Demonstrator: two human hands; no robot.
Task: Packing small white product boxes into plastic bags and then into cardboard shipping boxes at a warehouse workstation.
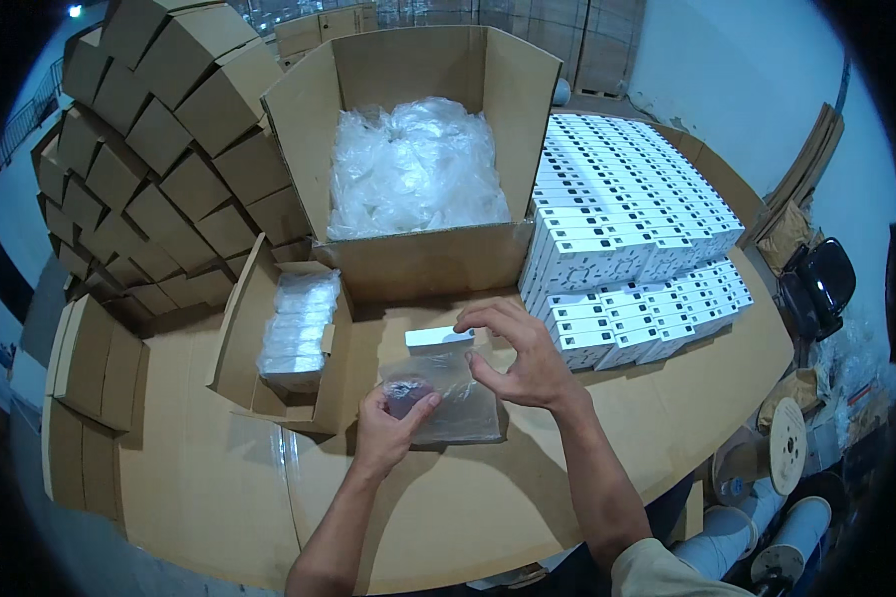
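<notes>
My left hand [393, 428] is closed on the left side of a clear plastic bag [458, 408], with the thumb pressed on top. Near the thumb a dark, rounded patch [406, 394] shows through the film; I cannot make out what it is. My right hand [516, 356] hovers over the bag's upper right, thumb and forefinger apart in a C shape, with nothing seen between them. Just beyond the bag lies a small white box [438, 338], close to the right fingertips. Left of it, an open brown carton [331, 388] holds several film-wrapped packs [299, 323].
A large open carton [418, 261] full of crumpled clear bags [418, 164] stands behind the hands. Stacked white boxes [617, 249] fill the table's right side. Brown cartons [184, 164] are piled high at left. Spools [786, 448] and a dark chair [816, 289] stand beyond the table [209, 488].
</notes>
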